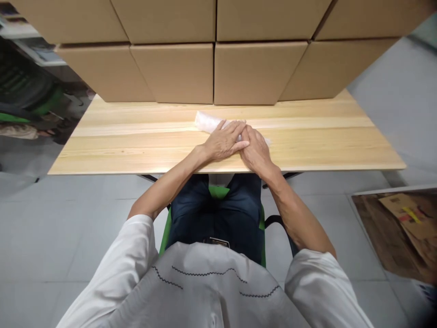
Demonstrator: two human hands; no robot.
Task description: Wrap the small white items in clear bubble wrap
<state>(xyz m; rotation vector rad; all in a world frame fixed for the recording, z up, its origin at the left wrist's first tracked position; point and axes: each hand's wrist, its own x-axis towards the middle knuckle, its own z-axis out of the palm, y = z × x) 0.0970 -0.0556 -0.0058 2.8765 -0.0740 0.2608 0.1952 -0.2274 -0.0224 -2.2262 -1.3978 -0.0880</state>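
A white, crinkly plastic-wrapped bundle (207, 121) lies on the pale wooden table (136, 146), near the middle. My left hand (223, 142) rests flat on top of it, fingers pointing right. Beside it, my right hand (254, 150) lies on the bundle's right part, its fingers partly under the left hand's fingertips. Most of the bundle is hidden beneath both hands; only its left end and a sliver at the right show.
Stacked cardboard boxes (252, 70) form a wall along the table's far side. I sit on a green chair (218, 191) at the near edge. Flattened cardboard (406, 223) lies on the grey floor at right, and clutter stands at the far left.
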